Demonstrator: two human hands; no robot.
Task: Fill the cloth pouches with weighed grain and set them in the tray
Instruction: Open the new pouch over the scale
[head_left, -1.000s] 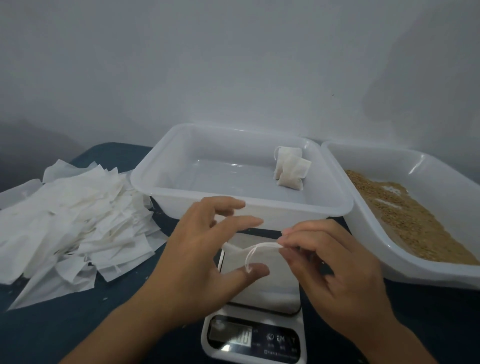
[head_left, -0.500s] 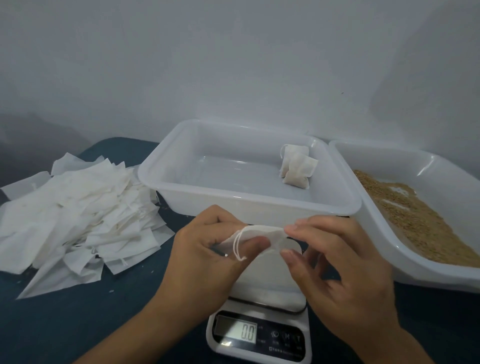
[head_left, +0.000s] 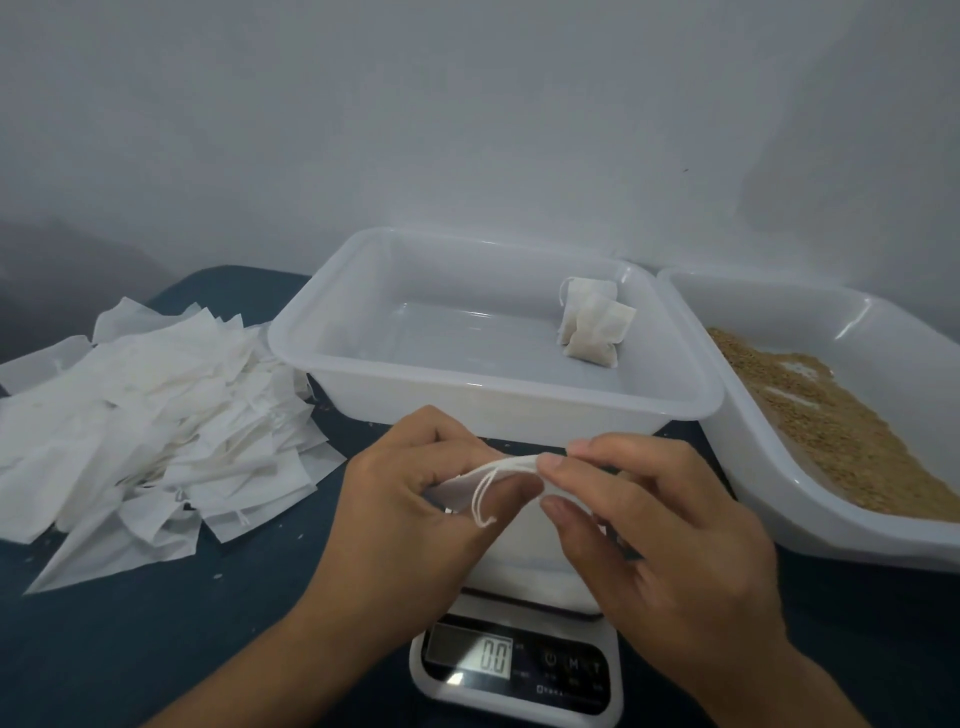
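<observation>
A person's left hand (head_left: 410, 499) and right hand (head_left: 660, 525) pinch opposite sides of an empty cloth pouch (head_left: 488, 475) by its mouth, fingers and thumbs closed on the fabric, its drawstring (head_left: 483, 501) looping down between them. The pouch hangs just above the platform of a kitchen scale (head_left: 517, 670), whose display, below the wrists, reads zero. The step in hand appears to be spreading the pouch open so that grain can be put in.

Just beyond the hands stands the white tray (head_left: 498, 410), with two filled pouches (head_left: 595, 330) leaning together in its far right corner. To the right of the right hand, a second tub holds the loose grain (head_left: 831, 415). Well to the left of the left hand, a heap of unfilled pouches (head_left: 150, 415) lies on the dark surface (head_left: 156, 623).

The next move likely calls for one hand to hold the mouth wide while the other reaches right for grain, with the amount checked against the scale.
</observation>
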